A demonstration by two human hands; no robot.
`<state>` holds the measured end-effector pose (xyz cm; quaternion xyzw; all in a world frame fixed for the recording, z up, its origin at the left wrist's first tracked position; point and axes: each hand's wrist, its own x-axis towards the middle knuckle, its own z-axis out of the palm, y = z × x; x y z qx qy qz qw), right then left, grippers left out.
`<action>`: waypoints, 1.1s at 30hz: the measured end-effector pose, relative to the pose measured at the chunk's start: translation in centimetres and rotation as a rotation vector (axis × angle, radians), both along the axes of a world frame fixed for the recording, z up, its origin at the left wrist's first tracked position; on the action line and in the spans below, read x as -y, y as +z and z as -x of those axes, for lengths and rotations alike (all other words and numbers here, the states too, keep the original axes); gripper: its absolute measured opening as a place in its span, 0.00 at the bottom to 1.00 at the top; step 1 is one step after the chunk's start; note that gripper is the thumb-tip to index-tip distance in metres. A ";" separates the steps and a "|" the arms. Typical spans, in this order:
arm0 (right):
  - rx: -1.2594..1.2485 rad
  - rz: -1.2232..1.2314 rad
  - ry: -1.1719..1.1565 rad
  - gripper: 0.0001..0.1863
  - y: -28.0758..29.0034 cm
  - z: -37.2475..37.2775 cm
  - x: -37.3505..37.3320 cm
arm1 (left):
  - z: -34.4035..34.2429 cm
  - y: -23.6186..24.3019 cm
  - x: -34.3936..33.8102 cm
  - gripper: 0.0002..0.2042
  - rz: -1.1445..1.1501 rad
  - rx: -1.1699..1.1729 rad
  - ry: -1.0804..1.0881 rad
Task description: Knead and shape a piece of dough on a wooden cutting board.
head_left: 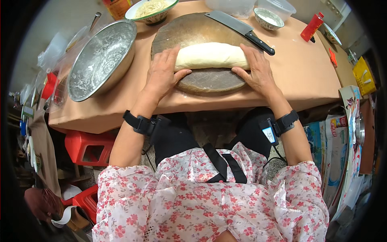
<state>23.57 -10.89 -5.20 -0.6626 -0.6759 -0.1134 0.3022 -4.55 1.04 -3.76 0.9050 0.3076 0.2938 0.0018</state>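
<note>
A thick, pale dough log (211, 55) lies crosswise on a round wooden chopping board (213, 84). My left hand (163, 69) cups its left end, the thumb against the near side. At the opposite end my right hand (258, 69) presses in, fingers behind and thumb in front. Both hands are closed round the dough, which looks smooth and slightly arched. Along the board's far right edge rests a cleaver (231, 23), its black handle running past my right fingers and over the rim.
Left of the board sits a large metal bowl (107, 60) dusted with flour. Behind are a bowl of noodles (152, 17), a small bowl of white powder (269, 19) and plastic tubs (278, 5). A red bottle (312, 27) stands at the right; a red stool (90, 147) is below the table.
</note>
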 end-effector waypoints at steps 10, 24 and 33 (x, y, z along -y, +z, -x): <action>-0.024 -0.031 0.068 0.27 3.1 0.8 3.1 | 1.5 4.6 1.9 0.20 0.321 0.119 -0.128; -0.296 0.115 -0.132 0.26 3.5 -0.7 -1.1 | -0.2 2.2 -1.9 0.17 0.227 0.017 0.054; -0.041 -0.157 0.110 0.29 6.9 4.9 -3.9 | -5.2 6.1 0.5 0.13 -0.226 0.294 -0.152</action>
